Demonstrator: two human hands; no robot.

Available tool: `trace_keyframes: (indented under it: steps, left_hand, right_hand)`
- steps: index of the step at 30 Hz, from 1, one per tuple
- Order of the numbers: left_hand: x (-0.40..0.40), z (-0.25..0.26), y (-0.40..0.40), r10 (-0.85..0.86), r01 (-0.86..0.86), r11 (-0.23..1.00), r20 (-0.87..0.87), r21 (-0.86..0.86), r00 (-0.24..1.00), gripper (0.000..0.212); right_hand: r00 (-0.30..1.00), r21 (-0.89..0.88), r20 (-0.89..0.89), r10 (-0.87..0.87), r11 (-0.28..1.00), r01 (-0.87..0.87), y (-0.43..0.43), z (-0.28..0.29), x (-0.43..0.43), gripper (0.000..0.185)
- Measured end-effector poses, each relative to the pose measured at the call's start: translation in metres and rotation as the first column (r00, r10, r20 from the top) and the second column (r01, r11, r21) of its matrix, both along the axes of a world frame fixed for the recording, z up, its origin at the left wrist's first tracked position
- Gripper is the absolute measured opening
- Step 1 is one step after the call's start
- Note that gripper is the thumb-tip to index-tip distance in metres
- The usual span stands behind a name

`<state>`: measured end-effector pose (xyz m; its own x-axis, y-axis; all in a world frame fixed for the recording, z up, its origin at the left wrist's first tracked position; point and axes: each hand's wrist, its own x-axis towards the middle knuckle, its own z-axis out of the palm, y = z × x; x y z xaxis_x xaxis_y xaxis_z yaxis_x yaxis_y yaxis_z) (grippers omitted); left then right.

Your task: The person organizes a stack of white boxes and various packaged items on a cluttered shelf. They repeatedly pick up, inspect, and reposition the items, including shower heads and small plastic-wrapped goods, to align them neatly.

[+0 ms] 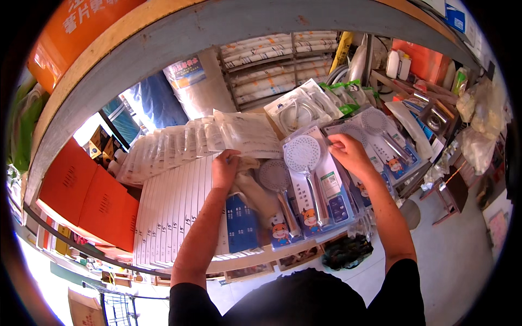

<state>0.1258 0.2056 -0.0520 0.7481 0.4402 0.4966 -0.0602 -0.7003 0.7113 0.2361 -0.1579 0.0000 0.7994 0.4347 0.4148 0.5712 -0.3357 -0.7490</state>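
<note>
My left hand [225, 169] is at the near edge of a plastic-wrapped white packet [248, 132], above a row of narrow white boxes [179, 212]; whether its fingers grip the packet is unclear. My right hand [347, 151] is at the upper right edge of a blister-packed shower head [302, 154], fingers bent; its grip on the pack cannot be made out. Another packed shower head [274, 175] lies left of that one, and more packs [374, 121] lie to the right. Between my hands are a crumpled beige cloth or bag [248, 183] and a blue printed box [242, 224].
Orange-red boxes [107, 203] stand at the left. A metal shelf beam [261, 26] crosses above my hands. Bagged hoses [297, 112] lie behind the shower heads. A rack with wrapped rolls [265, 77] stands at the back, and a small brown stool [450, 189] at the right.
</note>
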Motion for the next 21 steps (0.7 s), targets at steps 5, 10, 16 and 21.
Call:
trace_keyframes:
  steps: [5, 10, 16, 21]
  left_hand:
    - [-0.002, 0.0, -0.001, -0.008, 0.008, 1.0, 0.023, 0.02, 1.0, 0.017]
    - [0.003, -0.008, 0.007, -0.037, 0.037, 0.999, 0.064, 0.01, 0.997, 0.017]
    - [0.003, -0.009, 0.008, -0.012, 0.013, 0.999, 0.029, -0.031, 1.0, 0.016]
    - [0.004, -0.014, 0.008, -0.007, 0.009, 0.999, 0.051, -0.034, 0.999, 0.016]
  right_hand:
    - [0.99, -0.041, -0.054, -0.131, 0.991, 0.129, -0.013, -0.027, -0.01, 0.032]
    - [0.97, 0.081, 0.198, -0.138, 0.989, 0.124, -0.014, -0.069, 0.01, 0.022]
    - [0.964, 0.095, 0.214, -0.157, 0.986, 0.139, -0.014, -0.073, 0.005, 0.021]
    - [0.954, 0.052, 0.257, -0.153, 0.988, 0.145, -0.014, -0.071, 0.002, 0.023]
